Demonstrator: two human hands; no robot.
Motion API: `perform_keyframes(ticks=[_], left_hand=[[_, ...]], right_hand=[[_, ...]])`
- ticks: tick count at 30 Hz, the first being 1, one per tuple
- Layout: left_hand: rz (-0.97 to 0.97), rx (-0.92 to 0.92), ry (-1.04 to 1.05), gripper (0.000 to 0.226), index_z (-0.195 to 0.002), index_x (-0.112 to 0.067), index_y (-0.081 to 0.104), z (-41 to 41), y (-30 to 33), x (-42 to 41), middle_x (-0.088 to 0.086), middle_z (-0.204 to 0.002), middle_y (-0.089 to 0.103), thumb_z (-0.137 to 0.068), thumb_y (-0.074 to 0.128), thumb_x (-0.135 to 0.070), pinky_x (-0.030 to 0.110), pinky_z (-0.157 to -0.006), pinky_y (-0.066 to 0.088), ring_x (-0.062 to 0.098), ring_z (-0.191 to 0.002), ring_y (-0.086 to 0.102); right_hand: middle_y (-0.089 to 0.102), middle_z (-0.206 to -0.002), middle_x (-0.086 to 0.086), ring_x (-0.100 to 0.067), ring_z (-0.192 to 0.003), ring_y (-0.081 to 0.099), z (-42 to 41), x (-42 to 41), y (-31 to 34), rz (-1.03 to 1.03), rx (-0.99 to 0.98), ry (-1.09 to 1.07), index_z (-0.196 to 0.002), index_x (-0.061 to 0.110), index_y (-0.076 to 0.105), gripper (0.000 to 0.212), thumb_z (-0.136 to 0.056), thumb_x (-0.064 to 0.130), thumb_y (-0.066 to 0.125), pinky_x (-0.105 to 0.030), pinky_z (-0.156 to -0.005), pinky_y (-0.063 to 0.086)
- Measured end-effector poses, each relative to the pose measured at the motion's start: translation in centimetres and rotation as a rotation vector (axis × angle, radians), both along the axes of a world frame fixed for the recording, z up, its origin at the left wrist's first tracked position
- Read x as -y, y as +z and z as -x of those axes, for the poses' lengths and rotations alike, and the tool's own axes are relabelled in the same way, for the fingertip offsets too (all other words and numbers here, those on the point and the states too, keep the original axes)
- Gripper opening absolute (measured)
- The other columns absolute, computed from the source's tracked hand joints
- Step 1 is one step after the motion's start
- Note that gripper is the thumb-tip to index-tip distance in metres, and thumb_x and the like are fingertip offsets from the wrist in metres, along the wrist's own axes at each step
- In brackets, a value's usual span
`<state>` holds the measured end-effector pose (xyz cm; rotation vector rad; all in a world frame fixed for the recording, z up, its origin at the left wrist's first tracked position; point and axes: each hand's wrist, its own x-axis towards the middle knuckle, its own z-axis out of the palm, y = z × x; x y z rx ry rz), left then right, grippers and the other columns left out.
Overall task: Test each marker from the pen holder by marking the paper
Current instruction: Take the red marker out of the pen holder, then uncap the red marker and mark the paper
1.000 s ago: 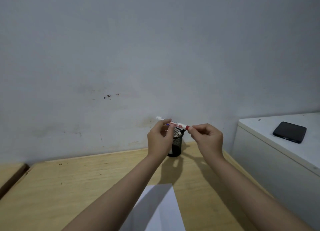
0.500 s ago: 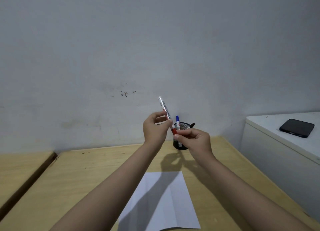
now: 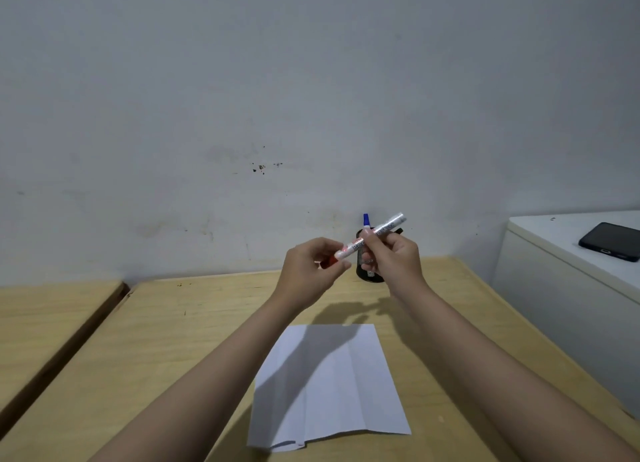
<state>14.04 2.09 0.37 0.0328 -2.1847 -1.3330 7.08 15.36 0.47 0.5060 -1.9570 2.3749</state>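
Both hands are up in the air over the tabletop (image 3: 173, 326), past the far end of the paper (image 3: 329, 382). The right hand (image 3: 393, 259) pinches the white marker (image 3: 369, 236) in its grip. The marker slants, its far end up and right. The left hand (image 3: 308, 271) pinches the red cap (image 3: 327, 262) at the low left end. The pen holder (image 3: 370, 274) stands behind.

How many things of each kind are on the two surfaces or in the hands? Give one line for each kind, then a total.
Markers: 3 visible (white marker in both hands, blue-capped marker and black-capped marker in the holder)
Pen holder: 1
Sheet of paper: 1
Phone: 1
Total: 6
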Motion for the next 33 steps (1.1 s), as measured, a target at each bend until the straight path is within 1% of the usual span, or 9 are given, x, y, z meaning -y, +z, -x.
perform_keyframes(ticks=[5, 9, 13, 16, 19, 23, 26, 29, 33], left_hand=[[-0.016, 0.061, 0.047, 0.019, -0.096, -0.011, 0.074, -0.8, -1.3, 1.1, 0.002, -0.079, 0.071, -0.077, 0.071, -0.012, 0.007, -0.06, 0.041, -0.005, -0.058, 0.057], [-0.027, 0.042, 0.035, 0.017, -0.094, -0.01, 0.074, -1.2, -1.6, 1.1, 0.004, -0.08, 0.073, -0.078, 0.07, -0.01, 0.018, -0.068, 0.048, 0.008, -0.068, 0.063], [-0.019, 0.1, 0.021, 0.013, -0.091, -0.006, 0.074, -1.4, -1.8, 1.9, 0.006, -0.072, 0.07, -0.08, 0.068, -0.01, 0.019, -0.064, 0.048, 0.013, -0.065, 0.061], [-0.056, 0.161, 0.017, 0.009, -0.086, -0.003, 0.072, -1.9, -2.4, 3.7, 0.005, -0.066, 0.069, -0.083, 0.065, -0.006, 0.029, -0.069, 0.053, 0.014, -0.062, 0.062], [-0.098, 0.207, 0.105, 0.009, -0.088, -0.003, 0.072, -3.0, -4.1, 6.6, 0.005, -0.068, 0.069, -0.083, 0.064, -0.004, 0.029, -0.072, 0.05, 0.008, -0.059, 0.063], [0.034, 0.34, 0.215, 0.021, -0.104, -0.005, 0.07, -3.3, -5.6, 9.3, 0.009, -0.095, 0.072, -0.085, 0.062, -0.007, 0.024, -0.081, 0.044, 0.014, -0.084, 0.062], [0.146, 0.434, 0.245, 0.025, -0.108, -0.004, 0.069, -2.8, -6.1, 10.5, 0.01, -0.103, 0.07, -0.085, 0.058, -0.003, 0.022, -0.084, 0.041, 0.016, -0.093, 0.06], [0.332, 0.513, 0.262, 0.026, -0.105, 0.0, 0.067, -2.4, -6.4, 11.6, 0.013, -0.106, 0.068, -0.081, 0.057, -0.002, 0.026, -0.083, 0.047, 0.025, -0.099, 0.063], [0.469, 0.614, 0.226, 0.017, -0.092, -0.002, 0.065, -1.8, -6.2, 12.1, 0.013, -0.102, 0.067, -0.077, 0.06, 0.001, 0.032, -0.077, 0.051, 0.026, -0.093, 0.062]], right_hand=[[0.057, -0.061, -0.001, -0.012, -0.057, 0.054, 0.0, 0.7, -0.9, 0.039, 0.073, 0.051, -0.079, 0.008, 0.066, 0.021, -0.088, 0.027, 0.064, -0.028, -0.055, 0.052], [0.056, -0.059, 0.0, -0.007, -0.051, 0.053, -1.1, 2.2, -1.7, -0.038, 0.049, 0.187, -0.074, 0.009, 0.064, 0.023, -0.091, 0.024, 0.059, -0.025, -0.051, 0.05], [0.056, -0.058, -0.001, -0.004, -0.044, 0.052, -1.1, 3.1, -2.4, -0.102, -0.039, 0.187, -0.073, 0.008, 0.065, 0.025, -0.093, 0.019, 0.056, -0.022, -0.051, 0.049], [0.049, -0.059, -0.003, -0.005, -0.04, 0.046, 0.1, 2.8, -1.9, 0.066, 0.034, 0.085, -0.074, 0.007, 0.063, 0.024, -0.093, 0.018, 0.055, -0.022, -0.047, 0.046], [0.048, -0.061, -0.004, -0.008, -0.048, 0.043, 2.3, 0.6, -0.6, 0.169, 0.08, 0.021, -0.077, 0.005, 0.065, 0.025, -0.093, 0.021, 0.055, -0.02, -0.048, 0.047], [0.049, -0.062, -0.004, -0.007, -0.048, 0.047, 1.9, 0.7, -1.6, 0.064, 0.046, 0.061, -0.077, 0.007, 0.066, 0.023, -0.093, 0.022, 0.056, -0.024, -0.052, 0.048], [0.049, -0.061, -0.005, -0.004, -0.043, 0.047, 0.6, 2.2, -2.8, 0.032, 0.06, 0.097, -0.074, 0.007, 0.064, 0.023, -0.093, 0.018, 0.056, -0.022, -0.049, 0.048], [0.05, -0.061, -0.005, -0.004, -0.043, 0.048, -0.1, 3.1, -3.6, -0.017, 0.058, 0.134, -0.073, 0.007, 0.064, 0.023, -0.093, 0.016, 0.056, -0.02, -0.047, 0.048], [0.053, -0.062, -0.005, -0.003, -0.041, 0.05, -0.4, 3.8, -4.4, -0.078, 0.033, 0.17, -0.076, 0.006, 0.065, 0.021, -0.092, 0.016, 0.056, -0.019, -0.046, 0.049]])
